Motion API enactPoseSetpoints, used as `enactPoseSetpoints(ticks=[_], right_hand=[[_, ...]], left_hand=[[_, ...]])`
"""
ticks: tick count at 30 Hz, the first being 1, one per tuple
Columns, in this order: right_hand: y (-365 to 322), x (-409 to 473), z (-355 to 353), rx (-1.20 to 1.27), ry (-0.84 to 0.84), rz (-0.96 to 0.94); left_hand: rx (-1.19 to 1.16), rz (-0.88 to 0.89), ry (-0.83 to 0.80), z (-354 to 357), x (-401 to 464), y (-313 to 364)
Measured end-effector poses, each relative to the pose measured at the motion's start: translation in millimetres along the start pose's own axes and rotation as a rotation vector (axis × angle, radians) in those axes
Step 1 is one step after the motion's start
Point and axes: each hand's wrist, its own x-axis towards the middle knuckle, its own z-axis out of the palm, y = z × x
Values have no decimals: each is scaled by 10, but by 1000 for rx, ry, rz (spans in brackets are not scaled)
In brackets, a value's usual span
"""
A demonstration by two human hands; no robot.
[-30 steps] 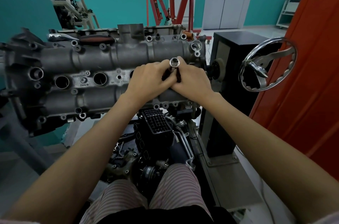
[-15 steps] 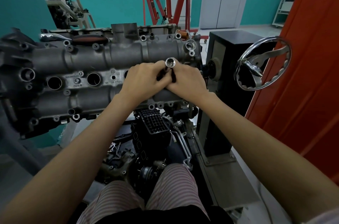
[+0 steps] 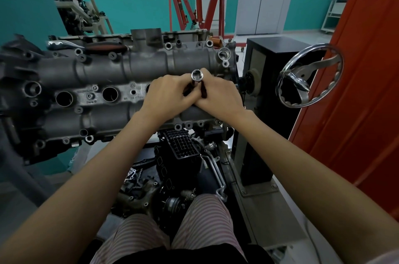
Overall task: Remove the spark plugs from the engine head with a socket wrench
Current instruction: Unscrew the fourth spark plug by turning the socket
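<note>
Hands (image 3: pixel 172 95) unmoved, both grips around socket wrench (image 3: pixel 197 76).

We note a dull grey engine head (image 3: pixel 129 82) and a shiny silver socket (image 3: pixel 197 75) with dark grips below it. Behind stand a teal-and-white wall (image 3: pixel 133 4), a red hoist (image 3: pixel 194 0), an orange-red cabinet (image 3: pixel 356 90), a chrome handwheel (image 3: pixel 311 75); the trousers (image 3: pixel 172 231) are pink-and-white striped.

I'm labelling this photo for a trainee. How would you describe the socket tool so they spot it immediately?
Start at the grey engine head lying across the stand, then follow it to its right end, where the left hand and right hand meet. The socket tool stands up between them, the only shiny round open-ended tube there.
</note>
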Motion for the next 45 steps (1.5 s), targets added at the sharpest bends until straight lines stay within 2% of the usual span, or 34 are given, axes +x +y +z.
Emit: enactPoseSetpoints(ticks=[19,25,31,40,45], right_hand=[[9,-3,12,-25,32,-6],[-5,-8,25,-57,34,-38],[-5,-5,11,-20,51,8],[-7,-8,20,-31,57,-26],[4,-10,14,-25,46,-9]], left_hand=[[-7,28,15,-18,-12,-6],[69,51,35,5,-8,8],[4,23,32,-8,-11,-12],[5,-4,25,5,-8,-4],[-46,37,6,-38,-16,14]])
